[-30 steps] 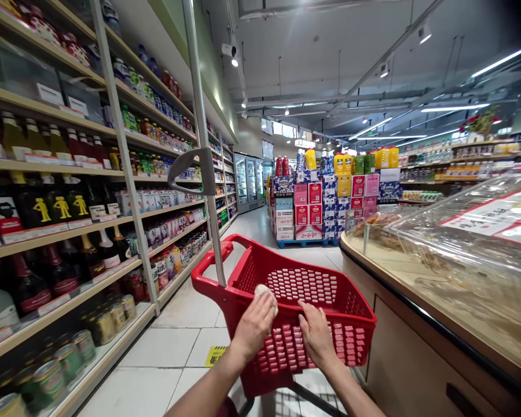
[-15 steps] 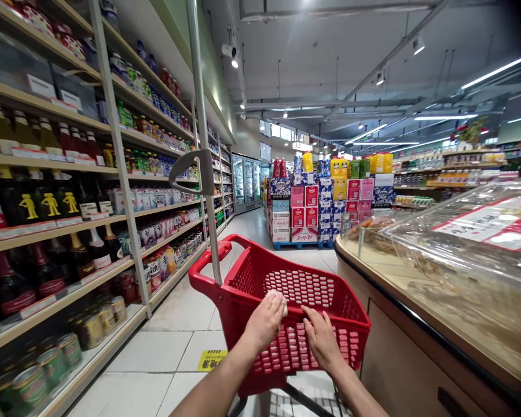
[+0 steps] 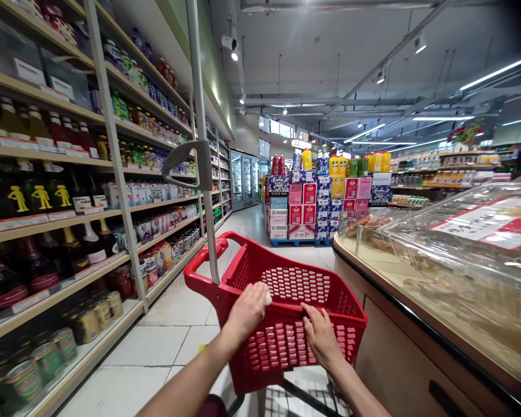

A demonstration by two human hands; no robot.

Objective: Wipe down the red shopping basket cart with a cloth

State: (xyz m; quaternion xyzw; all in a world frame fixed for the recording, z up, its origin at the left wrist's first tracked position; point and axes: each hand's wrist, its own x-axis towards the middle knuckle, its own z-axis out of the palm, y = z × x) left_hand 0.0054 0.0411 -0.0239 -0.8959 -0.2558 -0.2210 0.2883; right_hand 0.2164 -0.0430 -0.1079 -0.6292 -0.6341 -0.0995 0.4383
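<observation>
Left hand [image 3: 246, 308], with a pale lump [image 3: 267, 296], and right hand [image 3: 322, 337] on a red basket's [image 3: 282, 353] near rim.

Lower centre: basket [image 3: 286, 350], left hand [image 3: 246, 308] and right hand [image 3: 322, 337] on its near rim. Left of frame: shelving [image 3: 69, 211]. Right: display counter [image 3: 399, 347]. Mid-frame, behind basket: stacked cartons [image 3: 301, 209].

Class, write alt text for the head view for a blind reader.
The left hand and right hand rest on the near rim of a red shopping basket in a supermarket aisle. Shelves of bottles and cans line the left; a clear-lidded food counter stands right.
</observation>
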